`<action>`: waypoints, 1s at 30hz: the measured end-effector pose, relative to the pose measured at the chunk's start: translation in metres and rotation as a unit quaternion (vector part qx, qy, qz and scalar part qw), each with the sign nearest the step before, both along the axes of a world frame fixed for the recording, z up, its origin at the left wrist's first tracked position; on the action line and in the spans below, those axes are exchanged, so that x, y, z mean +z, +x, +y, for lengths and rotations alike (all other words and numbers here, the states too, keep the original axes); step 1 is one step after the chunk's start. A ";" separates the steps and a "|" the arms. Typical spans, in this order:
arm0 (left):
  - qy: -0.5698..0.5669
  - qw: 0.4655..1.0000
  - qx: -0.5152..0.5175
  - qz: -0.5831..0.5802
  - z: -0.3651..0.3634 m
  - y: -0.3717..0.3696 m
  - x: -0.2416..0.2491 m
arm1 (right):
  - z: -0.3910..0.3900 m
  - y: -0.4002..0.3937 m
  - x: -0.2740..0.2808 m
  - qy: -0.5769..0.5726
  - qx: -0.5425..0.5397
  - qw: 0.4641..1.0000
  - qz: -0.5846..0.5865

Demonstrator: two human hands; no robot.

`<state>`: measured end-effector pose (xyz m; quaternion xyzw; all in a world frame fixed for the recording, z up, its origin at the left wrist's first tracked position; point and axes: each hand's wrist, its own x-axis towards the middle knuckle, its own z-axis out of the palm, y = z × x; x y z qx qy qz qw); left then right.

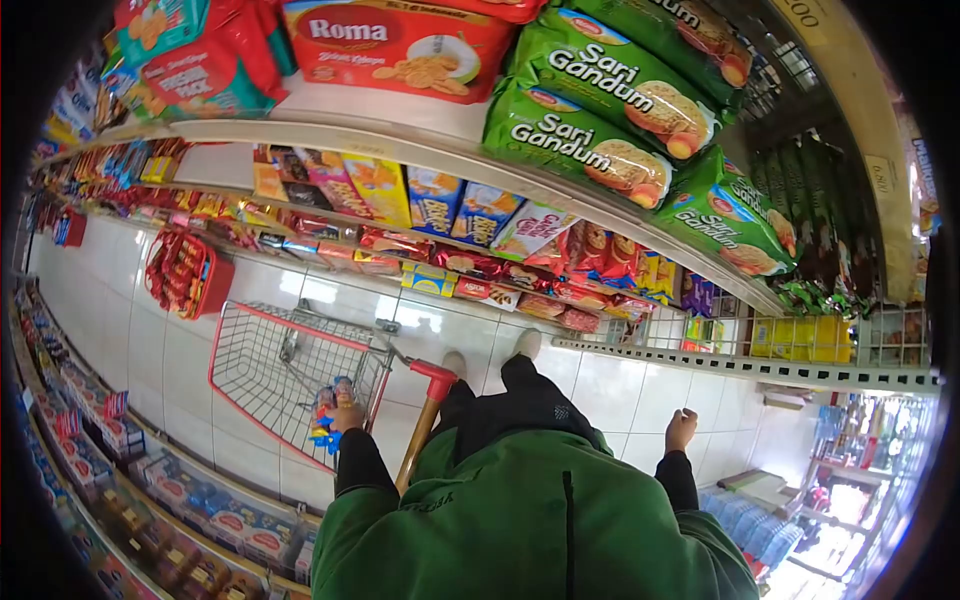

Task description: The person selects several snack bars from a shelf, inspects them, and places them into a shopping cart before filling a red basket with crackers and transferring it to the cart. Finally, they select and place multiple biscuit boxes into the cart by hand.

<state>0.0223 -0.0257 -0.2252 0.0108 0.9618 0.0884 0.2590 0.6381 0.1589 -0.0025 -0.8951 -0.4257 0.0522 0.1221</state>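
Observation:
Over the near side of the wire shopping cart (255, 385), my left hand (348, 417) is closed on small colourful packets (325, 410) in blue, yellow and red. Part of them is hidden by the fingers. The cart's red and wooden handle (425, 410) runs between my left arm and my body. My right hand (682, 430) hangs out to the right over the tiled floor, with its fingers curled. It touches neither shelf nor cart, and no object shows in it.
Ahead, shelves hold green Sari Gandum packs (600, 150), a red Roma pack (400, 50) and many biscuit boxes. A red basket of snacks (190, 275) stands on the floor beyond the cart. Another stocked shelf (230, 520) runs along the lower left. Blue-wrapped bottles (750, 525) stand at lower right.

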 end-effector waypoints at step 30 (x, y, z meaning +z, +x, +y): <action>0.414 0.812 0.366 -0.189 -0.010 -0.042 0.031 | 0.009 -0.003 -0.022 0.059 0.004 0.990 0.125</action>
